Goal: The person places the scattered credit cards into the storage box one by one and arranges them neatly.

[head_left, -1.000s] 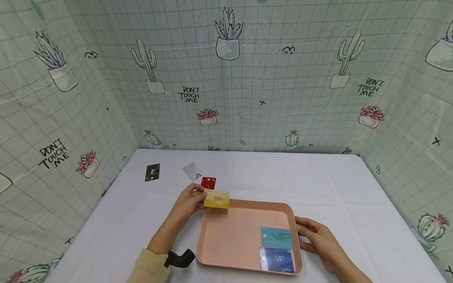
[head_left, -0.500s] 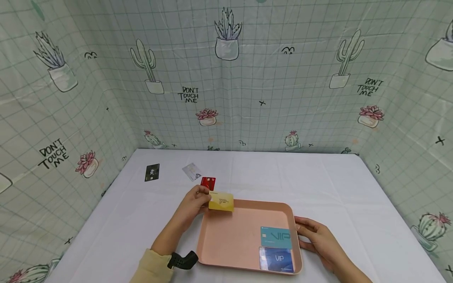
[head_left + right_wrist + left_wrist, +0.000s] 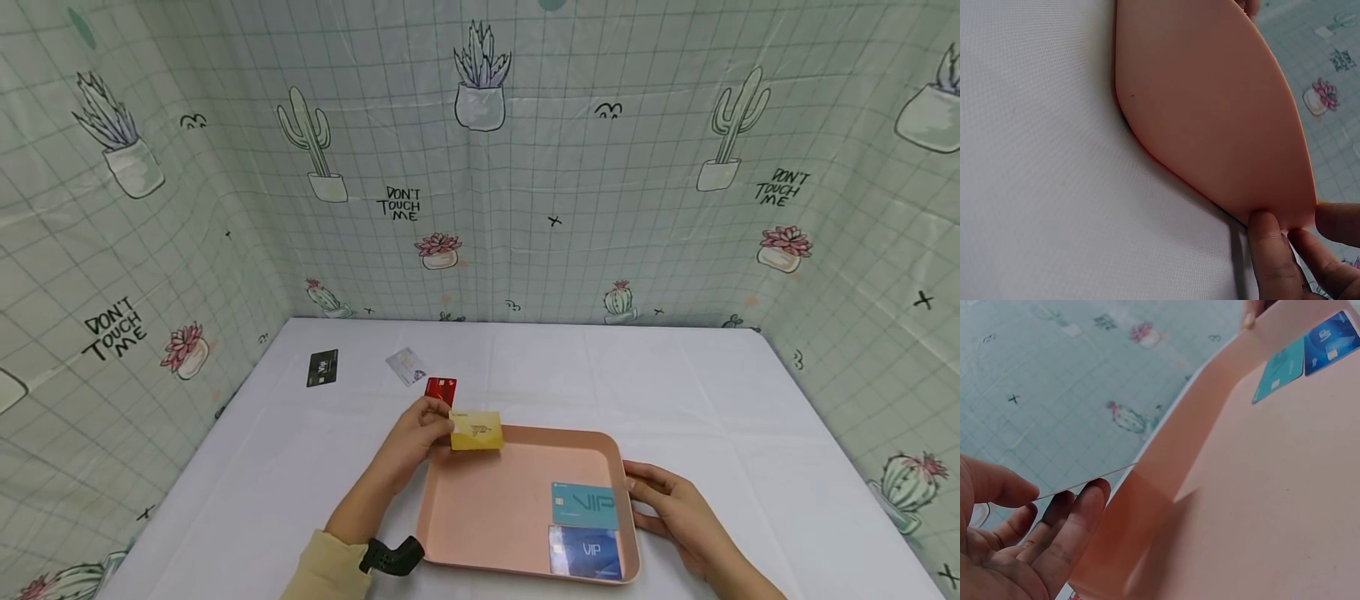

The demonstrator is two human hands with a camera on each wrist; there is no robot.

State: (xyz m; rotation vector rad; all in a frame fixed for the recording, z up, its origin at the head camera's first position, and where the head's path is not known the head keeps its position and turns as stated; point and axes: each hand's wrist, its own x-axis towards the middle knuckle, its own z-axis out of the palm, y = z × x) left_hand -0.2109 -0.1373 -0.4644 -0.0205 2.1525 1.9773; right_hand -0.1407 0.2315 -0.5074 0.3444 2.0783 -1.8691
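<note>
My left hand (image 3: 414,437) pinches a yellow card (image 3: 478,432) by its left end, thumb against fingers. The card overlaps the far left corner of a pink tray (image 3: 495,512) in the head view. Seen from the left wrist, the card (image 3: 1119,470) is a thin edge-on line beside the tray's wall (image 3: 1179,450). My right hand (image 3: 678,508) holds the tray's right side, with the thumb (image 3: 1338,222) at the rim and fingertips on the outer wall. Inside the tray, a teal VIP card (image 3: 581,504) lies just beyond a blue VIP card (image 3: 587,552).
A red card (image 3: 441,389) lies just past my left fingers, partly covered by them. Farther back are a silvery card (image 3: 407,367) and a black VIP card (image 3: 322,367). The white-covered table (image 3: 712,392) ends at a patterned cloth backdrop (image 3: 555,167).
My left hand has carried the yellow card rightward and slightly nearer, farther over the tray's corner. The right hand keeps its place on the tray.
</note>
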